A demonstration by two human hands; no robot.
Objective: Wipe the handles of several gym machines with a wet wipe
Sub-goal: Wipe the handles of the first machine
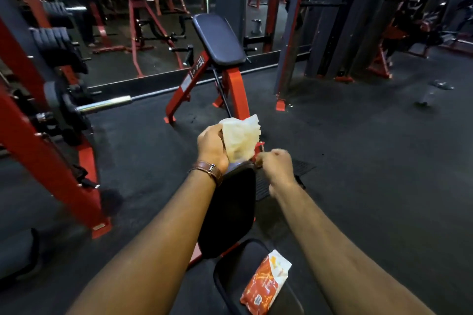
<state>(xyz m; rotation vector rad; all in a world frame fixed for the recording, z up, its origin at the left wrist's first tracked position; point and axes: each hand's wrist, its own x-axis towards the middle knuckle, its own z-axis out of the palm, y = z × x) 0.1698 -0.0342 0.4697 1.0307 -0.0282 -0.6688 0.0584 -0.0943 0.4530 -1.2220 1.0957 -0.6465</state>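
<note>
Our left hand [211,147] grips the wet wipe [240,139], bunched, just past the top of the black pad [230,210]. Our right hand [277,169], at 3 o'clock from it, is curled, probably pinching a wipe corner; blur hides it. We should spread the wipe flat, then wrap a handle fully. Wipes packet [266,282] lies on the seat [230,276] at 6 o'clock.

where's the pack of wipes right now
In the head view the orange wipes pack lies on the black seat pad at the bottom, between the two forearms and nearer the right one, with neither hand touching it.
</note>
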